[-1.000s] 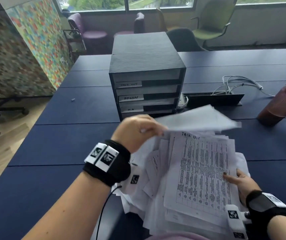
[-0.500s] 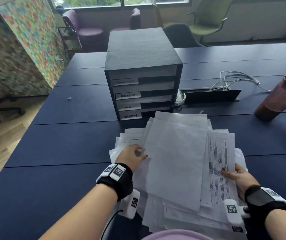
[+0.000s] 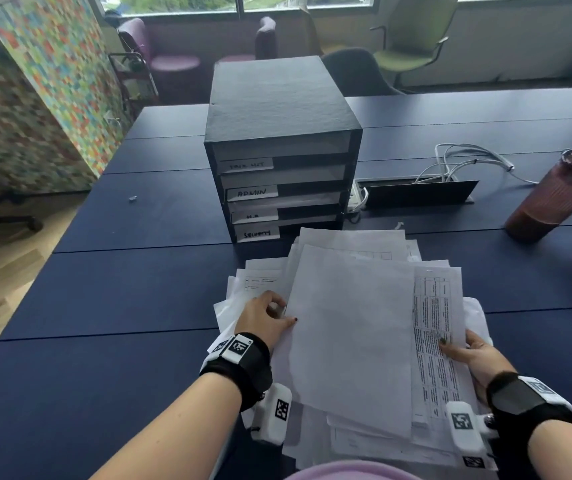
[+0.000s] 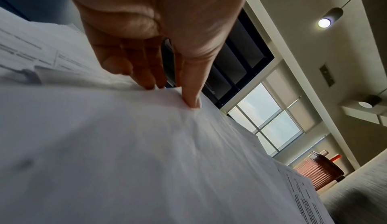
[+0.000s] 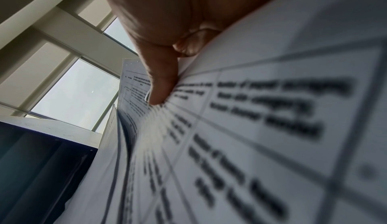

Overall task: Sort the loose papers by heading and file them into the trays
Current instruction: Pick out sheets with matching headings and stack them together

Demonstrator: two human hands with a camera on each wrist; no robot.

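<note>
A black tray unit [image 3: 277,109] stands mid-table with four stacked slots labelled TASK LIST, ADMIN [image 3: 252,192], H.R and SECURITY. In front of it lies a loose pile of papers. A blank sheet [image 3: 346,341] tops the pile and partly covers a printed table sheet [image 3: 433,306]. My left hand [image 3: 284,313] pinches the blank sheet's left edge, thumb on top. The left wrist view shows the thumb [image 4: 191,101] pressing that sheet [image 4: 146,144]. My right hand [image 3: 461,348] grips the pile's right edge. Its thumb [image 5: 159,86] lies on the printed sheet [image 5: 251,128], and its fingers are hidden beneath.
A dark red tumbler [image 3: 554,199] stands at the right. An open cable box [image 3: 416,194] with white cables [image 3: 468,161] sits right of the tray unit. A small object [image 3: 133,199] lies far left. Chairs stand beyond the table's far edge.
A second ago my left hand held a sheet raised above the pile. That sheet now lies blank side up on the pile, and the hand has come down to its left edge. The right hand stayed put.
</note>
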